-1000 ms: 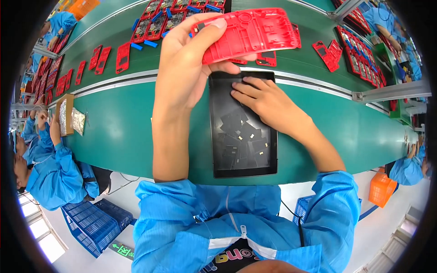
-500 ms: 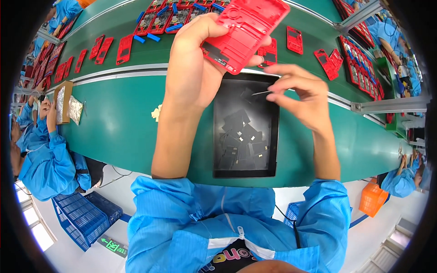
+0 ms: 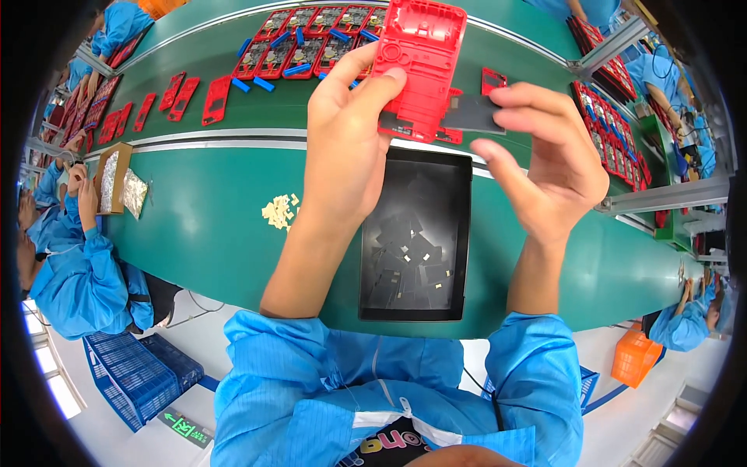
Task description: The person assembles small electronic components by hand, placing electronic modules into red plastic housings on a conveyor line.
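My left hand [image 3: 350, 117] is closed around a red plastic shell [image 3: 424, 66], its ribbed inner side facing me and a black strip near its lower end. At the fingertips of my right hand [image 3: 556, 148] is a thin dark grey rectangular sheet [image 3: 471, 114], its left end against or just beside the shell's lower right edge; I cannot tell which. The right thumb stands apart below it. Beneath both hands, a black tray [image 3: 466, 233] holds several similar dark sheets [image 3: 408, 261], some with small pale tabs.
Small pale yellow pieces [image 3: 280, 212] lie left of my left forearm. Behind, a conveyor [image 3: 296, 101] carries red shells [image 3: 216, 100] and units with blue strips [image 3: 298, 68]. A metal post [image 3: 661, 194] rises at right. A co-worker [image 3: 74, 268] sits at left beside a cardboard box [image 3: 114, 177].
My left hand has turned the red shell more upright. My right hand has risen from above the tray to the shell's right side, with the dark sheet now plainly in view.
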A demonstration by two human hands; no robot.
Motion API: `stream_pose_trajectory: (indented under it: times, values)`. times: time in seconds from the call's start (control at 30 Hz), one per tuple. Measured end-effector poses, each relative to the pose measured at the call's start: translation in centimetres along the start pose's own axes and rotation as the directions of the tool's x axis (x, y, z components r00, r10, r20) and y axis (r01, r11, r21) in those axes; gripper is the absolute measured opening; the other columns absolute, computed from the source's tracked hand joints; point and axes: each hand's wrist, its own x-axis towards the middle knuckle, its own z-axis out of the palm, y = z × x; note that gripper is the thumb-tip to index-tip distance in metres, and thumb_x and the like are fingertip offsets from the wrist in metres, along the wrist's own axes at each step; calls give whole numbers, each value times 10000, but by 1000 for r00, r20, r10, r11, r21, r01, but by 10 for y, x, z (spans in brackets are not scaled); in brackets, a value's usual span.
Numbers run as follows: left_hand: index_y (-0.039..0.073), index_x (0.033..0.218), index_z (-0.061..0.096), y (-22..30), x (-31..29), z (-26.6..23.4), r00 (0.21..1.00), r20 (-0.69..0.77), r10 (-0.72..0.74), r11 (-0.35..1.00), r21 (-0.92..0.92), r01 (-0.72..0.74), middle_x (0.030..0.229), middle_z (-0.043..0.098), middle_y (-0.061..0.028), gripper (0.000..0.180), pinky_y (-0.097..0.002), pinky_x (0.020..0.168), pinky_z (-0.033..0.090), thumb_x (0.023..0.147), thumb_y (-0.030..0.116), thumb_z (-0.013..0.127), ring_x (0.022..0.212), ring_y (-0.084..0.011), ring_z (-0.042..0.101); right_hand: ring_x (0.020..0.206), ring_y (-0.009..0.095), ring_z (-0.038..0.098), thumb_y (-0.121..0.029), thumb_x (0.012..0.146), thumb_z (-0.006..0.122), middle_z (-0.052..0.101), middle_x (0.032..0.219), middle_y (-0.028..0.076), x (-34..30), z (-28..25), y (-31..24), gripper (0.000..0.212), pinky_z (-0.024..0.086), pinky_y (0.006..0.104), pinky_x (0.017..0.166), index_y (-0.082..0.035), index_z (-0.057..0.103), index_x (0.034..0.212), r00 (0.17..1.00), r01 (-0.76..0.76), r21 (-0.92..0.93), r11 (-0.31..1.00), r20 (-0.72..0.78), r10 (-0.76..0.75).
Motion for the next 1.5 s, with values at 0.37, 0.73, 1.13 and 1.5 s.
stream_pose_trajectory:
  times: [0.37,0.73,1.13,1.5]
  values:
    - [-36,1345,493,-7,-2,9,994,62,87,994,-66,-83,1205,697,-182,365,-334,860,595,1007,31,611,1069,-184,696,1053,187,685,183,817,733,662,1282,217,8,14,-1,330,577,314,912,70,690,1124,948,-229,213,950,-173,268]
    - [-42,1268,507,-7,-4,10,994,74,76,988,128,-85,1150,724,-184,314,-344,822,615,988,13,636,993,-192,723,997,168,690,118,859,738,698,1207,189,0,7,11,206,559,274,881,53,739,1054,944,-194,244,950,-217,248]
    - [-38,1282,490,-9,-9,13,984,131,120,976,164,-141,1143,723,-203,327,-354,785,661,987,-14,627,975,-213,739,875,155,731,128,822,782,762,979,131,0,15,-2,247,584,249,771,37,724,1045,855,-267,313,911,-359,374]
    - [-48,1281,484,-10,-9,12,979,158,131,970,183,-160,1135,723,-210,326,-390,821,668,987,-25,623,994,-230,740,868,138,713,132,833,773,752,1001,128,-5,16,1,254,571,242,770,47,720,1066,926,-236,2,972,-302,225]
